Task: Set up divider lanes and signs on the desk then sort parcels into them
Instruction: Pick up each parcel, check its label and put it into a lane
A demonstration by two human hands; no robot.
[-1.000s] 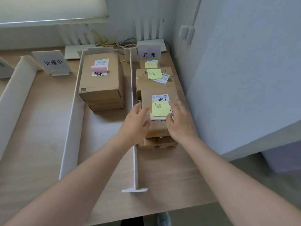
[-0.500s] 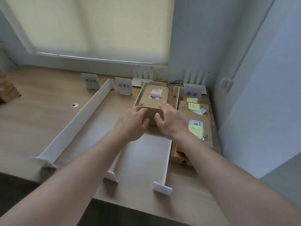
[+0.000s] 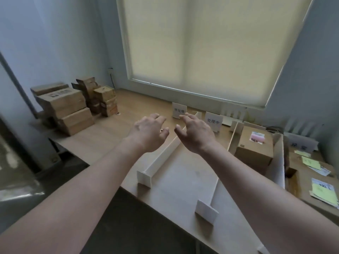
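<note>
My left hand and my right hand hover side by side above the wooden desk, fingers loosely spread, holding nothing. Under them runs a white divider; two more white dividers stand to the right. Small white signs stand at the lanes' far ends. A brown parcel with a pink note sits in one lane. Flat parcels with yellow notes fill the rightmost lane. A pile of brown parcels stands at the desk's far left.
A window with a drawn blind is behind the desk. White slotted stands and cables lie along the back edge. The desk's front edge runs diagonally below my arms, with dark floor beneath. A grey wall closes off the right.
My hands left the yellow-noted parcel in the right lane, passed over the middle lane, and now hover empty further left. My view swung left, bringing the parcel pile into sight.
</note>
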